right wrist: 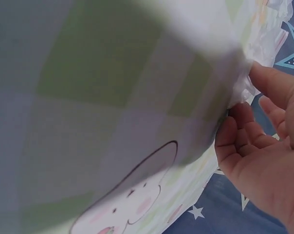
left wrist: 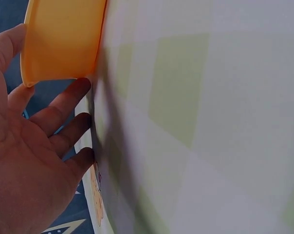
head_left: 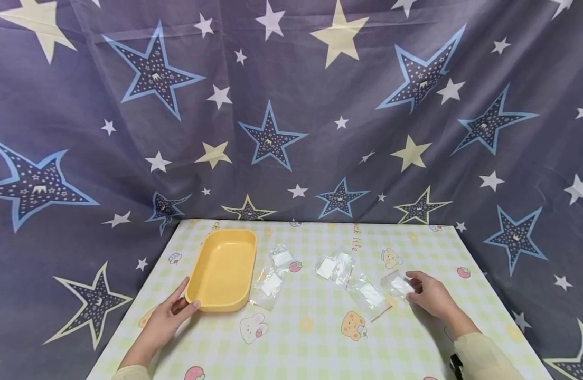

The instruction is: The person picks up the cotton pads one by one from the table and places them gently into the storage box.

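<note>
A yellow tray point(head_left: 220, 309) with raised walls lies on the left of the table. The fingers of my left hand point(head_left: 165, 319) are spread around its near left corner, thumb and fingertips against the outside. In the left wrist view, two lower fingertips rest near the tabletop beside the tray's wall point(left wrist: 64, 44). At the right, my right hand point(head_left: 434, 295) pinches the edge of a small clear plastic bag point(head_left: 398, 285) with a white piece inside. The right wrist view has thumb and fingers meeting at the crinkled bag point(right wrist: 243, 87).
Beside the tray lie two similar clear bags point(head_left: 271, 285). More bags, such as one with a red-edged opening point(head_left: 371, 295), lie across the middle. The checked tablecloth point(head_left: 301, 353) covers the table; a star-patterned curtain point(head_left: 291, 79) hangs behind and around it.
</note>
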A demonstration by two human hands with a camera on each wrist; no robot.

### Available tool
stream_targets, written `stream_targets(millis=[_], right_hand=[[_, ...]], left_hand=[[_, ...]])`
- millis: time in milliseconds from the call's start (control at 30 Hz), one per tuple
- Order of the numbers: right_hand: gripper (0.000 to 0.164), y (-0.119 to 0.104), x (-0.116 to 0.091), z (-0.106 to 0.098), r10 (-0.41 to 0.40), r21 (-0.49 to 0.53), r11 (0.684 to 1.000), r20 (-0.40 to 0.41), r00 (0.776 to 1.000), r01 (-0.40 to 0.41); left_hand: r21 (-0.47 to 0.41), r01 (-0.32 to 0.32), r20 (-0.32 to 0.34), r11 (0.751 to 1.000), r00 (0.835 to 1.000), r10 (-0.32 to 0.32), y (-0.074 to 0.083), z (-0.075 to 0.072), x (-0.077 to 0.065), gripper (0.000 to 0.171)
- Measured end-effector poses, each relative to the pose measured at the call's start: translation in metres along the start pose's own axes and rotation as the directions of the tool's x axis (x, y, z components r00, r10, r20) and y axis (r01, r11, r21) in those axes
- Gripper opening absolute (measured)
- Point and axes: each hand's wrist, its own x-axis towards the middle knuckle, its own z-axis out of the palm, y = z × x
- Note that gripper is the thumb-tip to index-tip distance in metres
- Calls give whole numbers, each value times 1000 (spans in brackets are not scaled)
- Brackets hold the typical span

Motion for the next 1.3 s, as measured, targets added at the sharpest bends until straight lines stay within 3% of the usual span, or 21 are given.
stream_targets(millis=[267, 633, 1033, 1300], right_hand=[[61, -1, 0, -1, 1, 17, 1000, 10, 1000, -2], [47, -2, -2, -2, -31, 18, 999, 14, 999, 30], [51, -6, 2, -14, -70, 111, 991, -5, 998, 70], [55, -12, 6, -21, -42, 197, 979, -42, 998, 50]], left_hand=[[-2, -12, 2, 1000, 1000, 12, 0, -1, 3, 91], [2, -2, 2, 1000, 1000, 2, 1, -1, 2, 91], [1, 7, 0, 1000, 1000, -7, 0, 0, 1, 94], [-9, 10, -2, 1000, 1000, -10, 0, 1, 0, 95]])
